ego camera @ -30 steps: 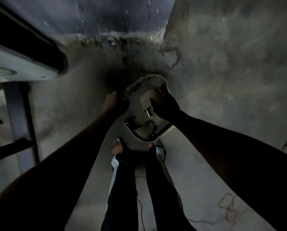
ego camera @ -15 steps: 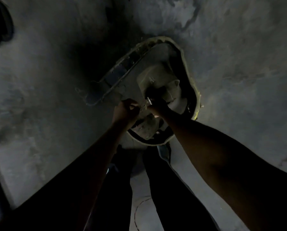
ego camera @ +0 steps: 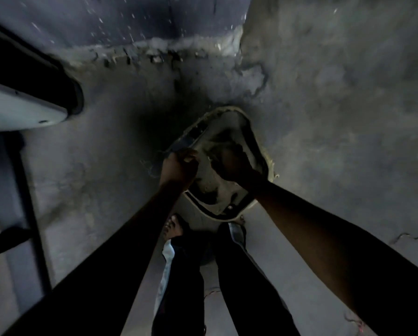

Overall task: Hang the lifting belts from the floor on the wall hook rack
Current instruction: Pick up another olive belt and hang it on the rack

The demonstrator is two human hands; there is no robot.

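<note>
A worn, pale lifting belt (ego camera: 229,132) is curled into a loop in front of the grey wall, above my feet. My left hand (ego camera: 178,166) grips the belt's dark strap end at the left side of the loop. My right hand (ego camera: 234,166) is closed on the belt's inner part at the middle of the loop. The lower edge of the belt (ego camera: 217,214) hangs just above my toes. No hook rack can be made out in this dim view.
A white bench or machine pad (ego camera: 21,107) with a dark frame (ego camera: 31,202) stands at the left. The cracked concrete wall (ego camera: 336,105) fills the right and centre. My bare left foot (ego camera: 171,226) and dark trousers are below the belt.
The view has swung back down and left, so the bench shows again. The belt loop has stayed in both hands, and my left hand has shifted up onto the strap end.
</note>
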